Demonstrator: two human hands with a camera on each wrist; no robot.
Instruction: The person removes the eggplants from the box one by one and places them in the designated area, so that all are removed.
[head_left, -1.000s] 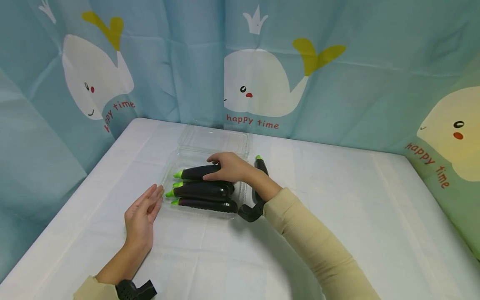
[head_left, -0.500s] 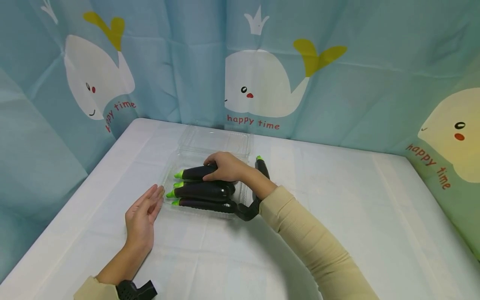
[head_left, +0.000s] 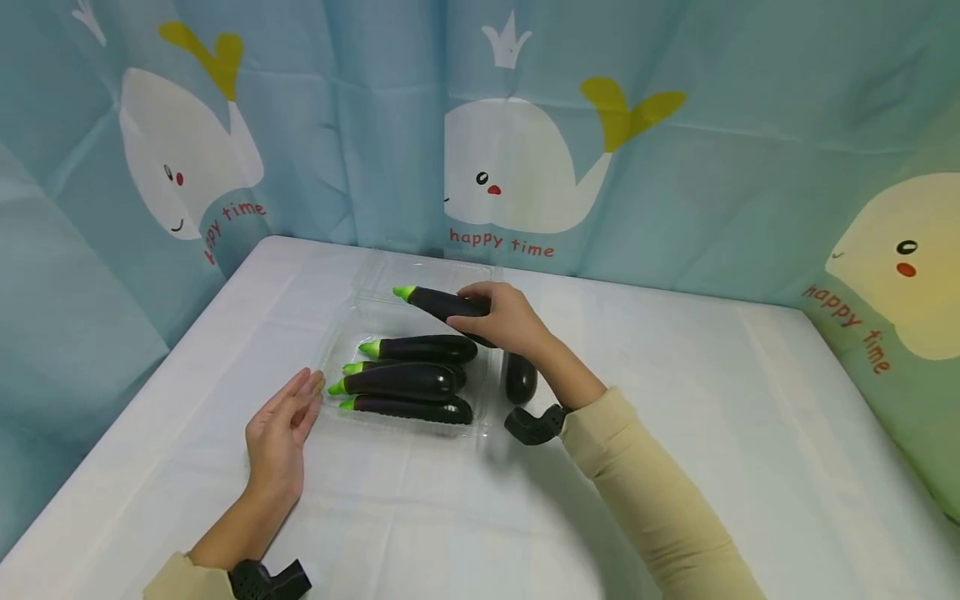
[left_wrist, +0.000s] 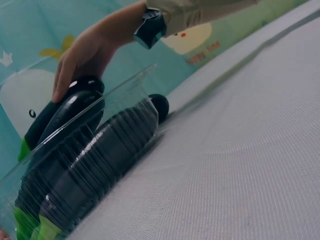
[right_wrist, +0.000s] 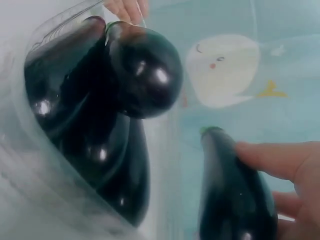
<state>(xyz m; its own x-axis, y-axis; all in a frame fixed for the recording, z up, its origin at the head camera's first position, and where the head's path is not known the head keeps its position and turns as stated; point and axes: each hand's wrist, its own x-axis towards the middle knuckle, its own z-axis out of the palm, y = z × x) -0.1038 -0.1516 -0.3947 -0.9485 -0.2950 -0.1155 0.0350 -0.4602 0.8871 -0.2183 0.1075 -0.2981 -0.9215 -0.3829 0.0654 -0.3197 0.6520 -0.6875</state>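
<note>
In the head view my right hand (head_left: 510, 321) grips an eggplant (head_left: 446, 307) by its thick end. Its green stem points left, over the back of a clear plastic box (head_left: 483, 408). Several dark eggplants lie in the box side by side, the rearmost eggplant (head_left: 427, 347) nearest the held one. My left hand (head_left: 279, 433) has its fingers extended, fingertips right at the box's left edge. From the right wrist view, thumb and fingers close on the held eggplant (right_wrist: 232, 190). Ribbed clear walls show over the eggplants (left_wrist: 95, 160) in the left wrist view.
One more eggplant (head_left: 521, 379) lies on the white table just right of the box, partly behind my right wrist. The box's clear lid (head_left: 375, 279) is folded back flat. A blue whale-print curtain (head_left: 390, 125) hangs behind the table.
My right hand has let go of the rearmost eggplant, which stays in the box. It has moved right and back and now holds another eggplant. The left hand stays put.
</note>
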